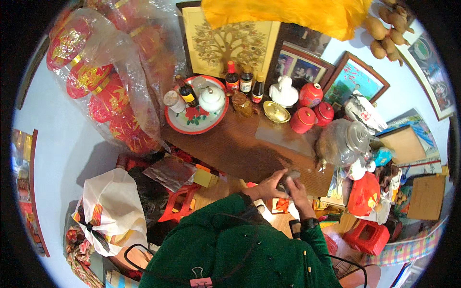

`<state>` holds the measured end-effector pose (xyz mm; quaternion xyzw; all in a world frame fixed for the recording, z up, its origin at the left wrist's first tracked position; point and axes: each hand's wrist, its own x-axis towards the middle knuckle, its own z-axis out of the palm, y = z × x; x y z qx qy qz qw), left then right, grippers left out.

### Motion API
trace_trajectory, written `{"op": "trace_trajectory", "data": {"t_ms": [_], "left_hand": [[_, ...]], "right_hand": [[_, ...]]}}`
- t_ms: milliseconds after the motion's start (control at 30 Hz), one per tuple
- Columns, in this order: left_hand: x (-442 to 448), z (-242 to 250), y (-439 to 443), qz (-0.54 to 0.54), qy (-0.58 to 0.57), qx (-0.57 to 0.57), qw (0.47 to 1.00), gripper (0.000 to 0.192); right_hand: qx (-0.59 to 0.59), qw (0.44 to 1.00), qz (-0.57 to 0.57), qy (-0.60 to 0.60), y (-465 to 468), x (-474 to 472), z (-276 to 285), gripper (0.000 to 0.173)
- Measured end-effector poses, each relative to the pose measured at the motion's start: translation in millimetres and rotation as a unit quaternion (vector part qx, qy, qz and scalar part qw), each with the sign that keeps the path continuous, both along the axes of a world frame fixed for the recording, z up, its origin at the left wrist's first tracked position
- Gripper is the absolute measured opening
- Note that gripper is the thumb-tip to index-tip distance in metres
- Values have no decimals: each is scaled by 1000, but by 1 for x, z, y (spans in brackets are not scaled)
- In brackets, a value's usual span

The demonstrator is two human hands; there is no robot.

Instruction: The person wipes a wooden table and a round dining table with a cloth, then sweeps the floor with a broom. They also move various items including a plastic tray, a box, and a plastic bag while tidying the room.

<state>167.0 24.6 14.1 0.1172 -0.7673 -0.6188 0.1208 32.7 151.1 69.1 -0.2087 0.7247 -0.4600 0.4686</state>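
Observation:
At the front edge of the dark brown wooden tabletop (237, 151), my left hand (268, 187) and my right hand (300, 198) come together around a small grey object (293, 175). Fingers cover most of it, so its kind is unclear. My left fingers curl about its left side, while my right fingers grip it from the right. Beyond my hands stand a brass-coloured lidded dish (276, 111) and a red lidded canister (303, 120). A glass dispenser jar with a tap (342, 142) is to the right of them.
A red-rimmed enamel tray (180, 127) holds a bottle, a white lidded pot and other vessels. Sauce bottles (246, 81) and a white bust (283, 91) line the back. Plastic-wrapped red lanterns (111, 97) hang left. A red stool (180, 205) and a white bag (111, 205) sit lower left.

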Motion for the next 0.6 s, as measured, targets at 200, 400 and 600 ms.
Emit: {"op": "trace_trajectory", "data": {"t_ms": [200,400,600], "left_hand": [[15,-27,-13,114,35,102,988,37],[59,-55,-72,297,-171,-169,924,53],[84,-74,-102,296,-311,-298,852,61]], "right_hand": [[-1,999,34,-26,-15,26,-5,48],[34,917,75,391,-37,-35,-5,37],[20,809,0,588,-166,-125,9,74]]}}
